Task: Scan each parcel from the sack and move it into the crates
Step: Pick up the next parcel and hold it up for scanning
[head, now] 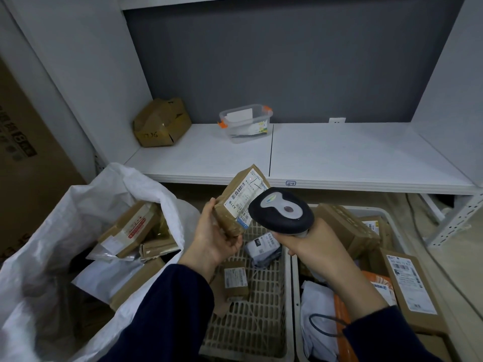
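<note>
My left hand point(215, 236) grips a small brown cardboard parcel point(235, 197) from below, its white barcode label turned up and to the right. My right hand point(317, 242) grips a black and grey handheld scanner point(282, 211), whose head sits just right of the label and covers its lower corner. The white woven sack point(52, 231) lies open at the left with several boxes and white mailers inside. Below the hands stand two cream slatted crates: the left crate point(261, 322) holds a grey bag and small boxes, the right crate point(386, 212) holds several parcels.
A white shelf point(339, 155) runs behind the hands, carrying a crushed cardboard box point(162, 122) and a clear plastic tub with orange clips point(245, 122). A large cardboard carton point(23, 152) stands at the far left. A cable point(428, 246) trails on the floor at the right.
</note>
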